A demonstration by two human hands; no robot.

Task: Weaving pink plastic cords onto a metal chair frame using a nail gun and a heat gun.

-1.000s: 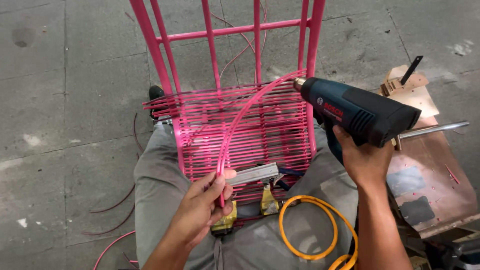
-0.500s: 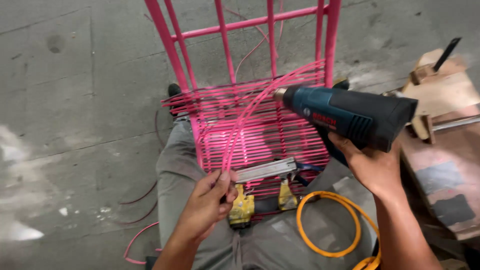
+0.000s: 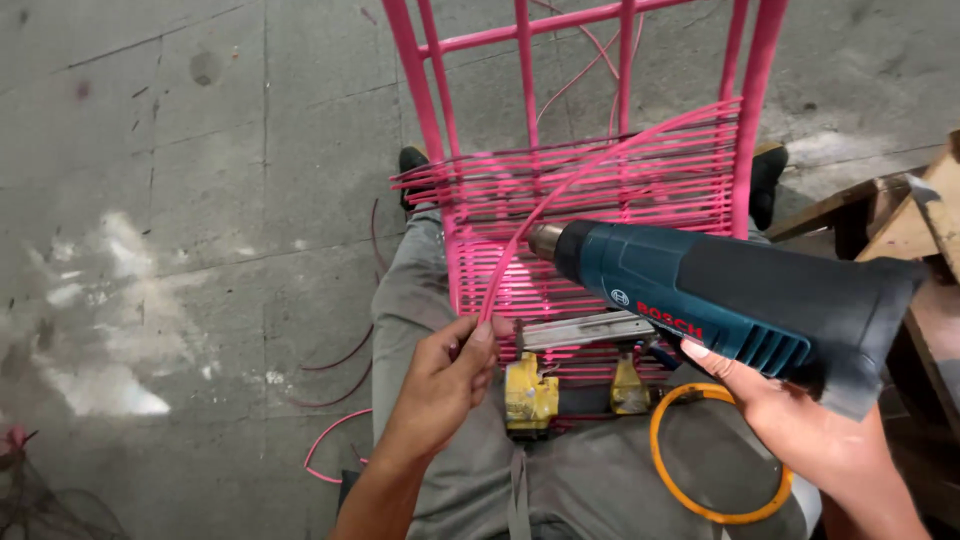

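While held low: right hand (image 3: pixel 820 430) is clamped on dark blue heat gun (image 3: pixel 720 300), right of centre.
Left hand (image 3: pixel 450 380): pinched on pink plastic cord (image 3: pixel 560 195), centre.
Frame: pink woven metal chair (image 3: pixel 600 180), upper centre.

Matt blue plastic is seen on the heat gun (image 3: pixel 720 300); beside it, glossy pink plastic cord (image 3: pixel 560 190), painted metal frame (image 3: pixel 420 80).

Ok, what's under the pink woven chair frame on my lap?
Under the pink frame sit grey-trousered legs and black shoes. A yellow tool and an orange hose loop lie at its near edge. The weave hides whatever else lies beneath.
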